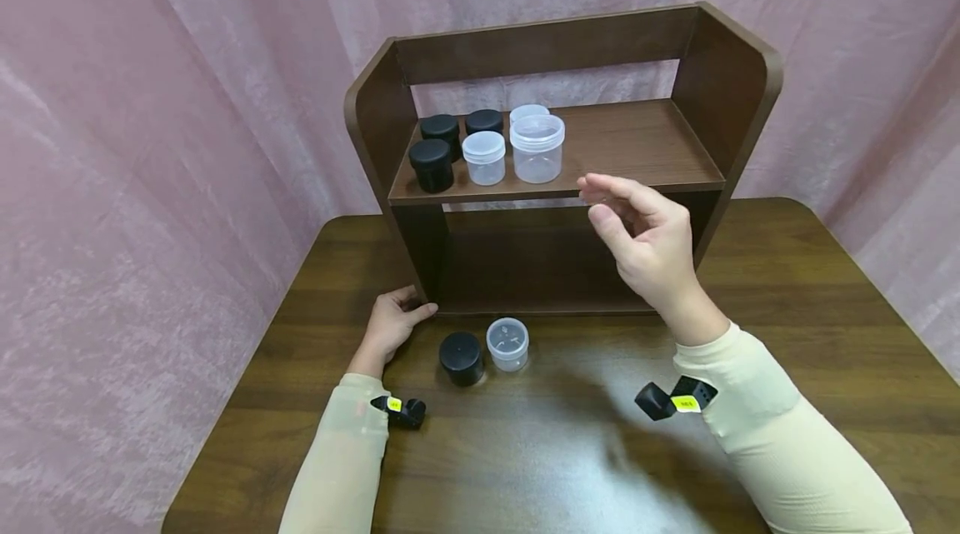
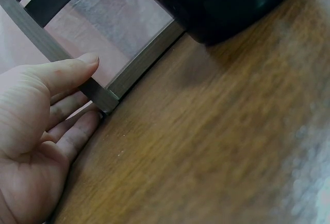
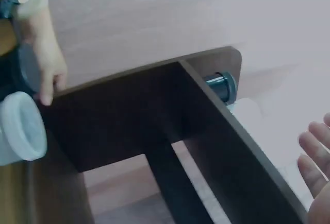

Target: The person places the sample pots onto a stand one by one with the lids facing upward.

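My left hand point(image 1: 392, 324) holds the lower left front corner of a dark brown two-tier shelf point(image 1: 558, 194). In the left wrist view, its thumb point(image 2: 77, 73) lies across the side panel's edge, with the other fingers at the outer side. My right hand point(image 1: 647, 238) is raised before the upper board's right part, fingers loosely bent, holding nothing. Nearest to it on that board is a large clear jar point(image 1: 537, 152). A small clear jar point(image 1: 484, 161), a black jar point(image 1: 431, 167) and several others stand left of it.
On the table point(image 1: 525, 451), in front of the shelf, stand a black jar point(image 1: 461, 359) and a clear jar point(image 1: 507, 345), side by side. A pink curtain point(image 1: 187, 142) hangs behind the table.
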`<move>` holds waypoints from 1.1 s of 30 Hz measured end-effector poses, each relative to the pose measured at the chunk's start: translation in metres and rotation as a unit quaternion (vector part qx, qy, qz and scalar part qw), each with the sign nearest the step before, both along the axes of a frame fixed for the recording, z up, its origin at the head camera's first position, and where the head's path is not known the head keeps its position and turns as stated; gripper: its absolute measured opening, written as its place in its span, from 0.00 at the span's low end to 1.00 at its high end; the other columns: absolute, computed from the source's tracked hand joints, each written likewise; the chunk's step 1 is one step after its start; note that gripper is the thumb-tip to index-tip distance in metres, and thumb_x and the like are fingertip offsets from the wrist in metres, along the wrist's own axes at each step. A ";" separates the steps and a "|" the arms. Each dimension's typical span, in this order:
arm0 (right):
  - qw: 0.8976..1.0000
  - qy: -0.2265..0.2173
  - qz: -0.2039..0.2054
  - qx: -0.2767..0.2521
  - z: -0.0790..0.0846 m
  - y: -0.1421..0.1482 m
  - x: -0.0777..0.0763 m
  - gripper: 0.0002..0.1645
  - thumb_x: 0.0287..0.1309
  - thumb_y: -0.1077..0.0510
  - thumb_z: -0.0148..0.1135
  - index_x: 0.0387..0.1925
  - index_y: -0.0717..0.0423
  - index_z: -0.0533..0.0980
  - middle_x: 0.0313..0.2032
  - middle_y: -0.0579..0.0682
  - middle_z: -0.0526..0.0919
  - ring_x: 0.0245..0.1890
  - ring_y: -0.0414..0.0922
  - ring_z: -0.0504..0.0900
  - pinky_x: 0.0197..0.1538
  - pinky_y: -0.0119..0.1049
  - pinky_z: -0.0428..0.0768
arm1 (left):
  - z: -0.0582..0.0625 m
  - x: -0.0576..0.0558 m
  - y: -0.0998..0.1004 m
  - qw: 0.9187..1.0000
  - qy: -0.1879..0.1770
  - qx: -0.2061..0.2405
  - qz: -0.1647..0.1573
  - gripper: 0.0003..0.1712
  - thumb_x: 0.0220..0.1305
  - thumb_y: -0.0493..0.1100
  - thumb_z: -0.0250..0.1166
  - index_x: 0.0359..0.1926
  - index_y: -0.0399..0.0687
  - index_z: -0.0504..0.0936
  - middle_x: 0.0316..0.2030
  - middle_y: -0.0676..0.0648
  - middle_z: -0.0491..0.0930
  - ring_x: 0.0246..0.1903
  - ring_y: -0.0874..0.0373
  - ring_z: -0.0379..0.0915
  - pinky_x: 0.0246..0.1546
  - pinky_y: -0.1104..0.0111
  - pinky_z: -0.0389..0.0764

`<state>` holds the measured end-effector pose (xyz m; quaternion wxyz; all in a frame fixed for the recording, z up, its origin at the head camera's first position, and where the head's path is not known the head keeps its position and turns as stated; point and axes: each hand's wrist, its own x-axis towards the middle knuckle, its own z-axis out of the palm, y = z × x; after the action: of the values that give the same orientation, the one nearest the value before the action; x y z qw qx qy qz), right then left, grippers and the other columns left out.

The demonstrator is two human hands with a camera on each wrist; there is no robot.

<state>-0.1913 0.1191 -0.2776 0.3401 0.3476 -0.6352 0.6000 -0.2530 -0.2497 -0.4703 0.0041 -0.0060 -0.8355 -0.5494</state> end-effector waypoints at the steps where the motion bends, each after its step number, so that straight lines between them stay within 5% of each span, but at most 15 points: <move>1: 1.000 -0.003 0.011 0.009 -0.004 0.001 0.003 0.16 0.56 0.73 0.60 0.48 0.70 0.79 0.43 0.63 0.83 0.43 0.48 0.84 0.46 0.32 0.79 | 0.000 -0.001 0.000 1.000 -0.001 -0.003 0.001 0.44 0.55 0.50 0.73 0.66 0.34 0.66 0.64 0.36 0.67 0.64 0.44 0.63 0.62 0.54 0.66; 9: 0.991 -0.034 0.000 0.133 -0.050 -0.001 0.007 0.21 0.52 0.71 0.67 0.51 0.62 0.80 0.44 0.54 0.85 0.45 0.45 0.83 0.51 0.32 0.76 | -0.001 0.000 0.000 1.000 -0.007 -0.009 0.000 0.44 0.55 0.51 0.73 0.66 0.35 0.67 0.64 0.37 0.68 0.64 0.45 0.63 0.62 0.55 0.66; 13: 0.969 -0.054 -0.008 0.241 -0.076 -0.007 0.001 0.24 0.53 0.58 0.71 0.54 0.54 0.79 0.50 0.45 0.83 0.52 0.43 0.80 0.55 0.34 0.74 | 0.000 0.000 0.000 1.000 -0.001 -0.010 -0.001 0.44 0.55 0.51 0.73 0.66 0.34 0.67 0.64 0.37 0.68 0.64 0.45 0.63 0.61 0.54 0.66; 18: 0.934 -0.111 0.032 0.337 -0.105 -0.017 -0.007 0.33 0.53 0.46 0.71 0.60 0.50 0.75 0.57 0.43 0.78 0.59 0.41 0.74 0.59 0.41 0.72 | 0.001 0.000 0.001 1.000 0.002 -0.008 -0.002 0.43 0.55 0.50 0.73 0.66 0.34 0.67 0.63 0.36 0.68 0.64 0.45 0.63 0.61 0.54 0.66; 23: 0.917 -0.133 0.059 0.372 -0.123 -0.029 -0.011 0.34 0.50 0.49 0.74 0.60 0.51 0.75 0.59 0.45 0.77 0.60 0.43 0.73 0.60 0.43 0.71 | -0.001 0.000 0.000 1.000 -0.001 -0.007 -0.007 0.44 0.56 0.51 0.72 0.67 0.34 0.66 0.64 0.36 0.67 0.64 0.45 0.62 0.61 0.55 0.66; 33: 0.905 -0.123 0.075 0.400 -0.136 -0.046 -0.012 0.28 0.52 0.54 0.73 0.55 0.54 0.79 0.60 0.48 0.76 0.61 0.44 0.72 0.59 0.45 0.72 | 0.002 0.000 0.000 0.999 0.019 0.028 0.011 0.41 0.53 0.48 0.75 0.63 0.33 0.70 0.60 0.36 0.72 0.60 0.47 0.68 0.58 0.55 0.70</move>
<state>-0.2032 0.0735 -0.4134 0.0462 0.4246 -0.8307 0.3570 -0.2532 -0.2499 -0.4686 0.0260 -0.0067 -0.8199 -0.5719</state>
